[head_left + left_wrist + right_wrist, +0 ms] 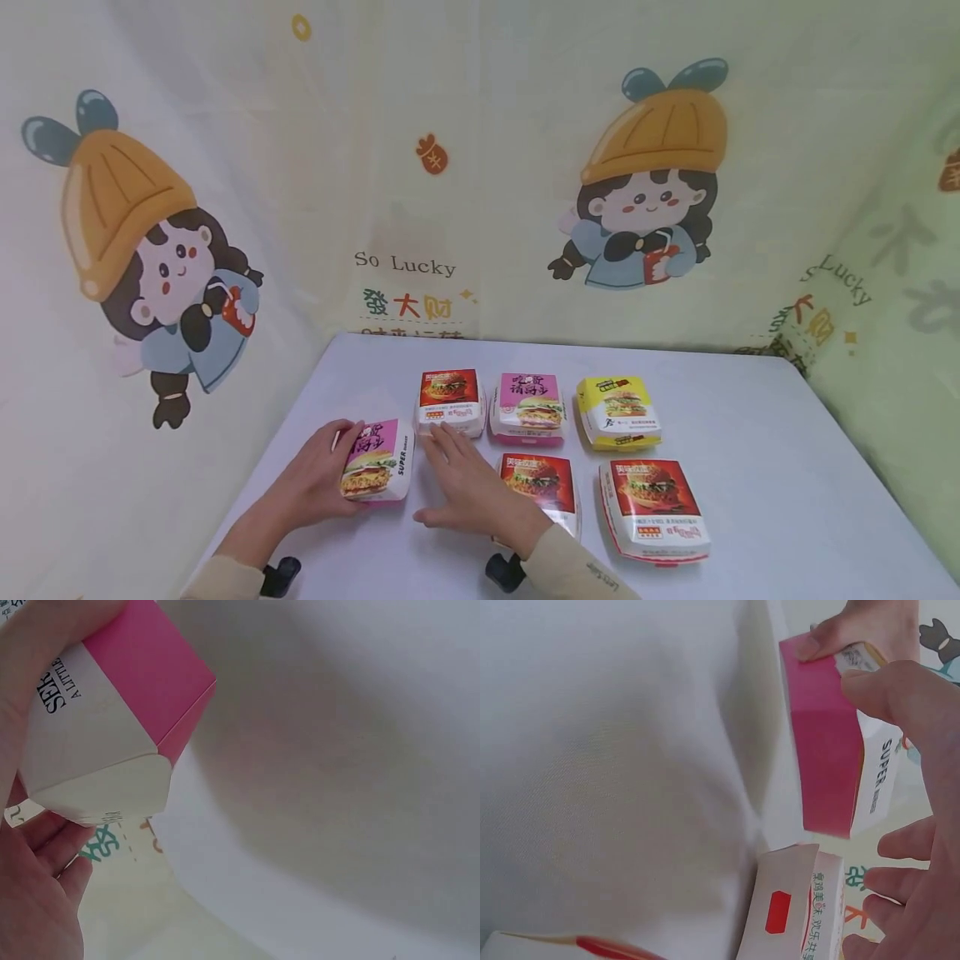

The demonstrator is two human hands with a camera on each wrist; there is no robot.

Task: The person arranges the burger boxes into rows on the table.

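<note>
My left hand grips a pink and white burger box at the left of the table, thumb on its near side and fingers over its far left side. The left wrist view shows the same pink box tilted, with fingers beneath it. To its right my right hand is spread with loosely extended fingers. Its fingertips overlap the front edge of a red and white burger box in the head view. In the right wrist view, nothing lies between the right thumb and fingers; the pink box sits beyond them.
Behind stand another pink burger box and a yellow one. Nearer are two red burger boxes, one partly hidden by my right forearm, the other farther right. A printed cloth hangs behind the white table.
</note>
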